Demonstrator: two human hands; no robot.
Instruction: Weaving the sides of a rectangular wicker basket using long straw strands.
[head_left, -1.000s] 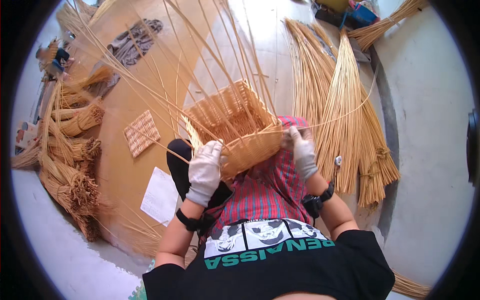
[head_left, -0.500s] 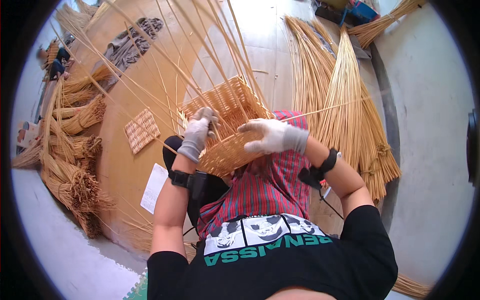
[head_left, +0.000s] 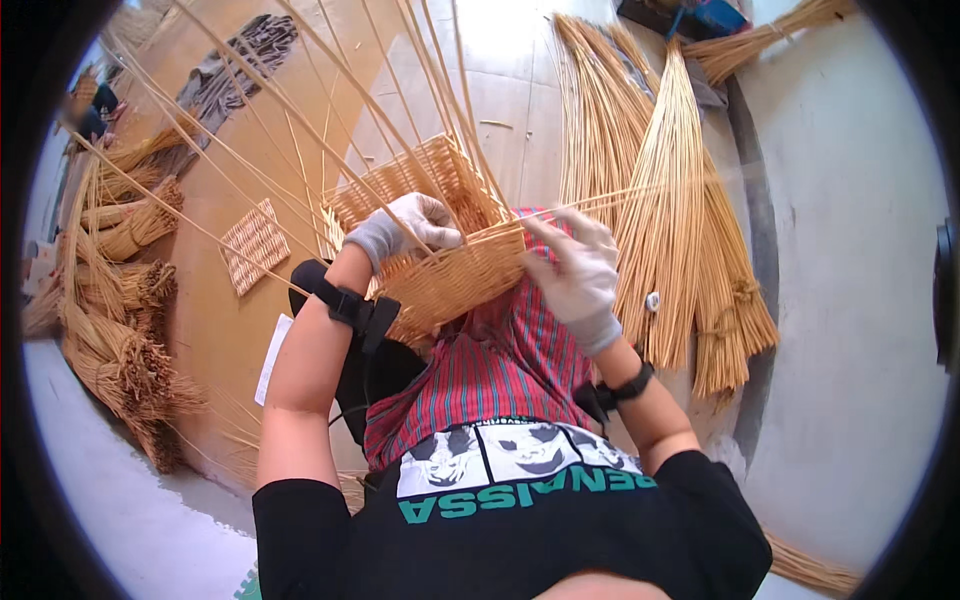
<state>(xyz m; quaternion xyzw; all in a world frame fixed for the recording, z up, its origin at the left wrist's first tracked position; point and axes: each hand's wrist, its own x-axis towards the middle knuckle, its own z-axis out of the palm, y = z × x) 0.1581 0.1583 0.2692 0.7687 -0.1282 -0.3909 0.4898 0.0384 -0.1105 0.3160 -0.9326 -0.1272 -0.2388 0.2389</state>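
A square wicker basket (head_left: 462, 285) with long upright canes rising from it rests on my lap, tilted. My left hand (head_left: 415, 222), in a white glove with a grey cuff, is closed at the basket's near wall, fingertips curled over the rim beside an upright cane. By the basket's right corner is my gloved right hand (head_left: 582, 275), its thumb and fingers apart and slightly blurred. A long wicker strand (head_left: 640, 190) runs rightward from that corner, past those fingertips. Whether they touch it is unclear.
A flat woven square (head_left: 255, 247) and a white sheet (head_left: 272, 358) lie on the floor to the left. Cane bundles (head_left: 130, 345) line the far left; longer bundles (head_left: 680, 220) lie on the right. Grey cloth (head_left: 238, 65) is at the upper left, near a partly visible person (head_left: 90, 105).
My right hand has moved from the near rim to the right corner, its fingers turned upward. My left hand has shifted right along the rim. The strand at the right has swung upward.
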